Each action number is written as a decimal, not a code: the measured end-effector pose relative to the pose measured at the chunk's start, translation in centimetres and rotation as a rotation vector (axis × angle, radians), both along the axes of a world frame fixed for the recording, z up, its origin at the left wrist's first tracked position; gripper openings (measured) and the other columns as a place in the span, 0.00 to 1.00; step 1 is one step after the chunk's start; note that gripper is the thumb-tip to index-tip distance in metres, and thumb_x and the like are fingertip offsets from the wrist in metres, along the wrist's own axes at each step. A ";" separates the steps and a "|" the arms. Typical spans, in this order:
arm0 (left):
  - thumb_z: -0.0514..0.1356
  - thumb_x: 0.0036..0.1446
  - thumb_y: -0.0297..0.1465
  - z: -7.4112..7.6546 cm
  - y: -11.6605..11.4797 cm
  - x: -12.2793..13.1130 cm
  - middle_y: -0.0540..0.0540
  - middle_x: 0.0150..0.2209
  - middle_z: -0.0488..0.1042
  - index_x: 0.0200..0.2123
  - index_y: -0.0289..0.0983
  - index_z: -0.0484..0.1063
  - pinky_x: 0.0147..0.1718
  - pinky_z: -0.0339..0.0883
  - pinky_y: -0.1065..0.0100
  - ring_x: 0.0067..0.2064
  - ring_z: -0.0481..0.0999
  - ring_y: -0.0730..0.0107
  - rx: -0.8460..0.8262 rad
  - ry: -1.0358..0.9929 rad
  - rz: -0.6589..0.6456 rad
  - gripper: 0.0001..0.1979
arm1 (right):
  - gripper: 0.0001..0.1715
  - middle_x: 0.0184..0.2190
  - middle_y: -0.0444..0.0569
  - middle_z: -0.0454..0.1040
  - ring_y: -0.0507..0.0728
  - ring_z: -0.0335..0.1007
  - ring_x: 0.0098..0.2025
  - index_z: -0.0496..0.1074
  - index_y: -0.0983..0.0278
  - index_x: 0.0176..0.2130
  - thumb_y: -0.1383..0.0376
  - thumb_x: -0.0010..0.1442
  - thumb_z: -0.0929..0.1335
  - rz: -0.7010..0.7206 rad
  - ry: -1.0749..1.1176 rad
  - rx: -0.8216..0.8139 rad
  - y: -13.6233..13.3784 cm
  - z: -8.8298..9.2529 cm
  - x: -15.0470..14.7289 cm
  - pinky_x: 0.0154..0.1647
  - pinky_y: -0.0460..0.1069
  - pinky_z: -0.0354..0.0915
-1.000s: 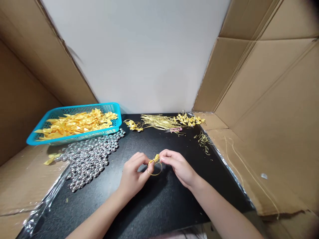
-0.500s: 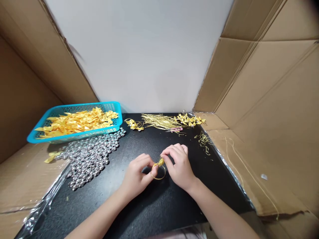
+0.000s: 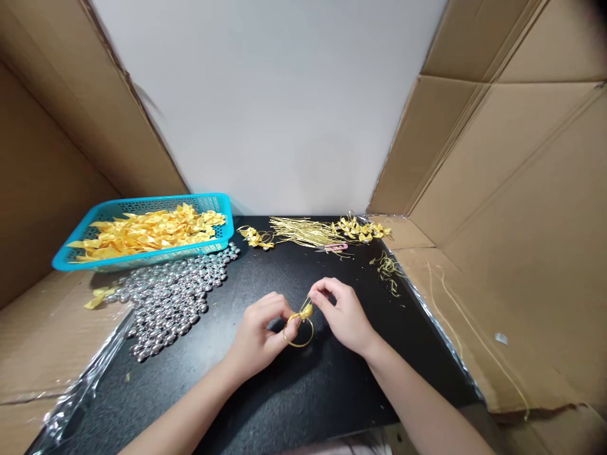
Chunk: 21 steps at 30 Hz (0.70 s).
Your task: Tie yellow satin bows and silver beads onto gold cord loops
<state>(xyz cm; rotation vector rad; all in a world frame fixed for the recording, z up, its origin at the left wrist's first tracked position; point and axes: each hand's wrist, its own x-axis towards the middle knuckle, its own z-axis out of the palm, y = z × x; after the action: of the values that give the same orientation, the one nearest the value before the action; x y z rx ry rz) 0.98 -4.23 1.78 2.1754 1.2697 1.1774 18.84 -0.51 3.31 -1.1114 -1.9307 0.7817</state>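
Observation:
Between thumb and fingers, my left hand [image 3: 265, 328] pinches a gold ring [image 3: 300, 345] that carries a small yellow ribbon bow [image 3: 306, 311]. Thin gold cord ends [image 3: 306, 301] rise from the bow toward my right hand [image 3: 342, 316], whose thumb and forefinger are pressed together on them. Both hands are over the middle of the black table [image 3: 284, 404]. Part of the ring and the knot is hidden by my left fingers.
At the left, a blue basket [image 3: 142, 254] holds many yellow ribbon bows; silver beads [image 3: 165, 303] spread before it. Toward the back lie gold cords [image 3: 303, 231], pink-handled thread snips [image 3: 334, 248], and finished-looking bow clusters [image 3: 363, 227]. Cord scraps [image 3: 389, 268] lie right. Cardboard walls [image 3: 521, 189] flank the table.
My right hand has drawn slightly away from the bow, and the cord between them now shows longer and straighter. The left hand stays nearly in place; the ring has tilted a little.

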 end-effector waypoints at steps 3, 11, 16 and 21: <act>0.57 0.60 0.30 -0.4 0.1 -0.3 0.51 0.22 0.69 0.22 0.38 0.64 0.28 0.61 0.69 0.26 0.68 0.70 0.007 -0.035 0.107 0.13 | 0.10 0.28 0.43 0.74 0.54 0.66 0.33 0.70 0.62 0.28 0.68 0.62 0.66 0.034 -0.018 0.010 0.0 0.5 0.3 0.39 0.50 0.56; 0.58 0.58 0.29 0.0 0.0 0.3 0.51 0.22 0.70 0.21 0.38 0.65 0.28 0.61 0.70 0.26 0.68 0.69 -0.010 0.040 0.058 0.12 | 0.09 0.30 0.42 0.75 0.54 0.66 0.37 0.68 0.62 0.30 0.68 0.63 0.66 0.034 -0.127 0.159 -0.4 0.7 0.3 0.44 0.53 0.51; 0.57 0.57 0.29 0.6 0.0 0.4 0.50 0.21 0.71 0.21 0.38 0.67 0.30 0.61 0.68 0.26 0.68 0.69 0.012 0.065 -0.030 0.11 | 0.09 0.30 0.41 0.75 0.54 0.66 0.37 0.67 0.62 0.30 0.68 0.64 0.65 -0.007 -0.141 0.176 -0.4 0.1 0.1 0.44 0.52 0.50; 0.57 0.57 0.29 0.1 0.1 0.0 0.50 0.21 0.70 0.21 0.38 0.66 0.30 0.61 0.68 0.26 0.68 0.69 0.023 0.014 0.023 0.12 | 0.10 0.30 0.42 0.75 0.54 0.66 0.36 0.68 0.61 0.30 0.67 0.64 0.65 -0.027 -0.138 0.107 -0.2 0.3 0.3 0.43 0.52 0.51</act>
<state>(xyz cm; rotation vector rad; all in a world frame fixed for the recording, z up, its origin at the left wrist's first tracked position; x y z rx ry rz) 1.02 -4.12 1.89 2.1947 1.2958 1.1933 19.09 -0.75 3.65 -1.1486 -2.0421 0.5934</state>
